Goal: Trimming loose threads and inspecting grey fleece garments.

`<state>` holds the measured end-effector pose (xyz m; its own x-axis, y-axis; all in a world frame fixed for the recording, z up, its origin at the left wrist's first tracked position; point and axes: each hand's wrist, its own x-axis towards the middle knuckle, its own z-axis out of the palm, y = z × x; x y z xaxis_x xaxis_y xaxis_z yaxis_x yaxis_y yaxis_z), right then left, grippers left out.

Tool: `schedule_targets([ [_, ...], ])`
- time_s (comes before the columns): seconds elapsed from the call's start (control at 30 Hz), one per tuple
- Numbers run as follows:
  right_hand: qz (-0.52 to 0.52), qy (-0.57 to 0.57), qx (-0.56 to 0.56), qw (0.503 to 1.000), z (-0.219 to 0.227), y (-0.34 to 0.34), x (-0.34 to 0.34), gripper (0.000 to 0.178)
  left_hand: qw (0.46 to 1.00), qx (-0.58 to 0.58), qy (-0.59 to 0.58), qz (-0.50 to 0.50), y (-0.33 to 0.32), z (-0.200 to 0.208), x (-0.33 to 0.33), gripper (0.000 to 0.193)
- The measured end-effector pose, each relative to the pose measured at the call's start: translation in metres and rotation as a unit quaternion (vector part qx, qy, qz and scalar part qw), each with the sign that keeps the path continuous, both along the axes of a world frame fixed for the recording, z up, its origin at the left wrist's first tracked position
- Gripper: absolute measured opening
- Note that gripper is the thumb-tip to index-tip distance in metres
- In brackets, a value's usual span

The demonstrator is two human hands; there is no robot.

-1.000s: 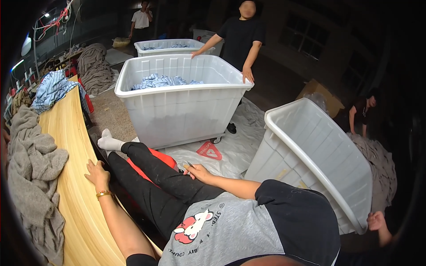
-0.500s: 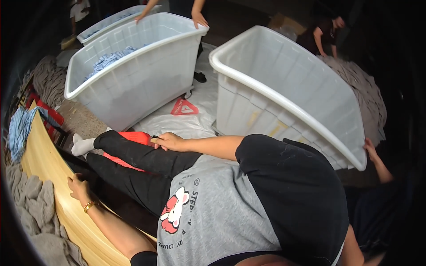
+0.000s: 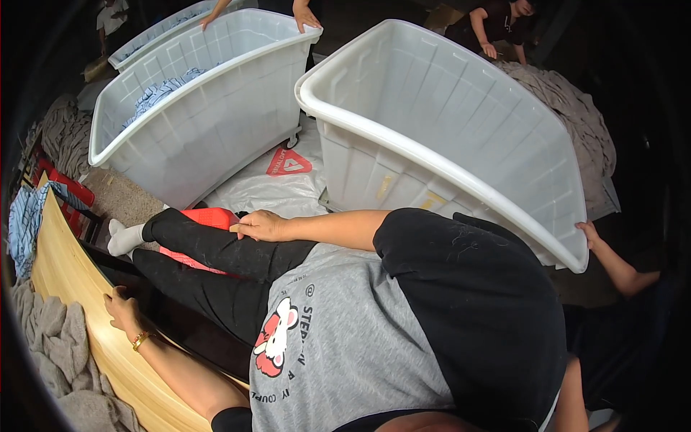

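My left hand (image 3: 124, 314) rests with its fingers apart on the light wood tabletop (image 3: 65, 266), near the edge by my legs. A gold bracelet (image 3: 141, 340) circles that wrist. My right hand (image 3: 260, 226) lies on my dark-trousered thigh, fingers closed round a small tan item (image 3: 235, 227) whose kind I cannot make out. Beneath my legs shows a red plastic seat or crate (image 3: 209, 217). Crumpled grey-brown cloth (image 3: 54, 331) lies on the table's left part, and blue striped cloth (image 3: 25, 223) hangs at its far end.
A large white wheeled bin (image 3: 432, 155) stands beside me, a co-worker's hand (image 3: 589, 234) at its right end. Another bin (image 3: 201, 129) holds blue striped cloth (image 3: 162, 93); a person's hands grip its rim. Behind, a person bends by a grey-brown cloth heap (image 3: 568, 108).
The nearer white bin has shifted left, with the co-worker's hand still at its end. The person by the cloth heap has lifted a hand. My own hands keep their places.
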<state>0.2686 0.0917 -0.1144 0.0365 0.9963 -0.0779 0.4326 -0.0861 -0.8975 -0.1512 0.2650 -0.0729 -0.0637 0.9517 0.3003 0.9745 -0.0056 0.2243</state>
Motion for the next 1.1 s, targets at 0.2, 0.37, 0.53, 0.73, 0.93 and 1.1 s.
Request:
schedule_targets([
  [0.2,0.058,-0.072,0.099,0.991,0.001,0.002,-0.007,0.041,0.993,-0.091,0.050,0.064,-0.012,0.029,0.022,0.044],
  [0.37,0.057,-0.088,0.088,0.991,0.001,0.000,-0.004,0.039,0.994,-0.077,0.049,0.062,-0.013,0.028,0.024,0.041],
  [0.53,0.075,-0.101,0.092,0.988,0.002,0.001,-0.008,0.039,0.994,-0.052,0.069,0.064,-0.012,0.020,0.017,0.040],
  [0.73,0.063,-0.083,0.090,0.991,0.002,-0.002,-0.008,0.043,0.991,-0.093,0.065,0.074,-0.013,0.024,0.020,0.043],
  [0.93,0.048,-0.091,0.088,0.991,0.002,-0.003,-0.005,0.044,0.991,-0.113,0.052,0.059,-0.016,0.034,0.028,0.043],
  [1.1,0.054,-0.100,0.068,0.991,0.004,-0.002,-0.004,0.044,0.992,-0.100,0.056,0.059,-0.014,0.026,0.023,0.042],
])
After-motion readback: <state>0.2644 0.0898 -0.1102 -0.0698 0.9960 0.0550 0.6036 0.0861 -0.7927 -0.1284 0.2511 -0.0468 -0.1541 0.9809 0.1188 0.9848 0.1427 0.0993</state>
